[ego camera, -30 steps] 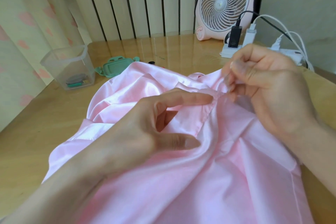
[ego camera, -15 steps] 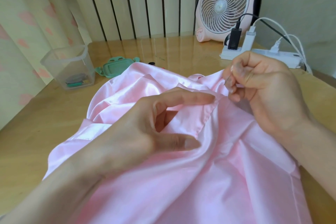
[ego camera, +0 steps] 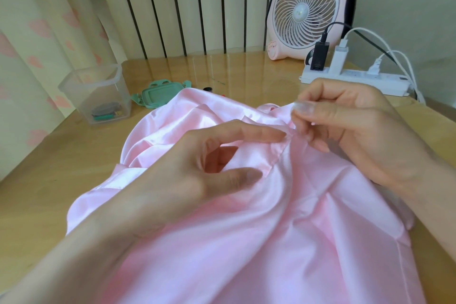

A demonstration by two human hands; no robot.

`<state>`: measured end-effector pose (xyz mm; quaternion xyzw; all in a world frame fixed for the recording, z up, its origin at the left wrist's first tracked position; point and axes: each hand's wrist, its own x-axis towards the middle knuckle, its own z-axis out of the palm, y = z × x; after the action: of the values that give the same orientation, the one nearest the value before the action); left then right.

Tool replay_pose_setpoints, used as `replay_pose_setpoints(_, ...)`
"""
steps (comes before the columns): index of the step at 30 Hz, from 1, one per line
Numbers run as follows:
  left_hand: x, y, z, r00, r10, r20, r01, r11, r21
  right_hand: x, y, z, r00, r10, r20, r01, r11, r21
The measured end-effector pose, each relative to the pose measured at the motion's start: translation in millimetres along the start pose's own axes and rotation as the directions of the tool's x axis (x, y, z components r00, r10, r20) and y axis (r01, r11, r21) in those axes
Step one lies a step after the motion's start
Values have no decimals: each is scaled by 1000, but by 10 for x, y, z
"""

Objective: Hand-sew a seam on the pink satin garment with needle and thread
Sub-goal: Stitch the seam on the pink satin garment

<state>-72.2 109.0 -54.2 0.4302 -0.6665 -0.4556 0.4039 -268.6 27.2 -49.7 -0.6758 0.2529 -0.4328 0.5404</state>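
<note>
The pink satin garment (ego camera: 283, 224) lies bunched across the wooden table. My left hand (ego camera: 197, 175) holds a folded hem of it between thumb and forefinger, the forefinger stretched toward the seam. My right hand (ego camera: 350, 131) hovers just right of that fingertip, its thumb and fingers pinched together right above the fabric edge. The needle and thread are too fine and blurred to make out in the pinch.
A clear plastic box (ego camera: 96, 94) with small sewing items stands at the back left, its green lid (ego camera: 158, 94) beside it. A pink desk fan (ego camera: 308, 7) and a white power strip (ego camera: 355, 79) with cables sit at the back right. A black spool (ego camera: 207, 88) peeks behind the garment.
My right hand has shifted slightly, its pinched fingertips staying at the seam. My left hand keeps the same hold on the hem.
</note>
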Motion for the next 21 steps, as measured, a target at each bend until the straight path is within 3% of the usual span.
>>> replay_pose_setpoints(3,9,10,17,999,-7,41,8,1000,-9,5,40,-20,994,-19,104,31,993,-111)
replay_pose_setpoints(8,5,-1,-11,997,-40,72,46,994,-95,-23,60,-36,919,197,341,-175,980,-93)
replay_pose_setpoints(15,-12,8,-115,986,-158,57,164,981,-105,-14,-49,-112,942,200,268,-168,976,-137)
replay_pose_setpoints(21,-8,24,-117,994,-111,22,112,992,-53,-7,-62,-101,959,127,252,-93,985,-144)
